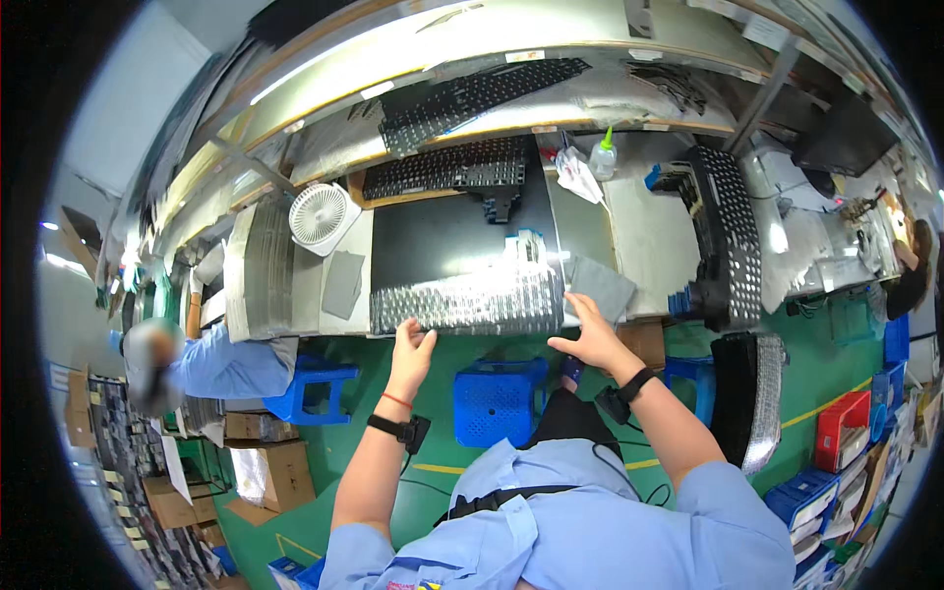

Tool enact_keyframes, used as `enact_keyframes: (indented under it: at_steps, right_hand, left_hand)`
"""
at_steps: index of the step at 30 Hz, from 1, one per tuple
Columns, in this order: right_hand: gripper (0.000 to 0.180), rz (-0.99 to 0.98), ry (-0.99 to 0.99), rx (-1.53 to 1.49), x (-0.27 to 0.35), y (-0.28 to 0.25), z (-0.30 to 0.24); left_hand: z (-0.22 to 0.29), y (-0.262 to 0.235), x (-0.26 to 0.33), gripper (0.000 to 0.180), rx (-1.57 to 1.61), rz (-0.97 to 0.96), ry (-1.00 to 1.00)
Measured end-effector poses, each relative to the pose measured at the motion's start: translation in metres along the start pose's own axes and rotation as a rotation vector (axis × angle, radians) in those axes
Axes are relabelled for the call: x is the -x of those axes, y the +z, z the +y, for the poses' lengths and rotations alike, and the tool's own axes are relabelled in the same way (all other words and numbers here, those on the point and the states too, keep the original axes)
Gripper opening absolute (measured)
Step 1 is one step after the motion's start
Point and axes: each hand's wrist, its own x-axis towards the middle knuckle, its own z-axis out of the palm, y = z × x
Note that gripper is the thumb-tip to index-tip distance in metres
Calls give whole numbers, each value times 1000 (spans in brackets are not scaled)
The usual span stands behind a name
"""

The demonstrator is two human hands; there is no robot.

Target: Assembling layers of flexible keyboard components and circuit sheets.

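A long shiny silver perforated sheet point(470, 300) lies along the near edge of a black mat point(442, 236) on the workbench. My left hand point(411, 349) grips the sheet's lower left edge. My right hand point(588, 334) rests, fingers spread, at its lower right corner, next to a grey cloth pad point(602, 287). Both wrists wear black straps. A small stack of shiny parts point(524, 246) stands on the mat just behind the sheet.
Black keyboard-like frames point(447, 169) lie at the back of the mat, more on the upper shelf point(482, 93). A white fan point(317, 214), a squeeze bottle point(603, 157), stacked black trays point(730, 231), blue stools point(499, 398). A seated person point(211, 364) at left.
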Motion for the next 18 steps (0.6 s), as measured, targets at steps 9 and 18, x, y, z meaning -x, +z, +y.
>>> enact_keyframes:
  at_steps: [9, 18]
  right_hand:
    - [78, -3, 55, -133, -117, 1, -1]
    - [65, 351, 186, -197, -113, 27, -4]
  left_hand:
    - [96, 81, -231, 86, 570, -69, -202]
    - [90, 85, -411, 39, 827, -59, -397]
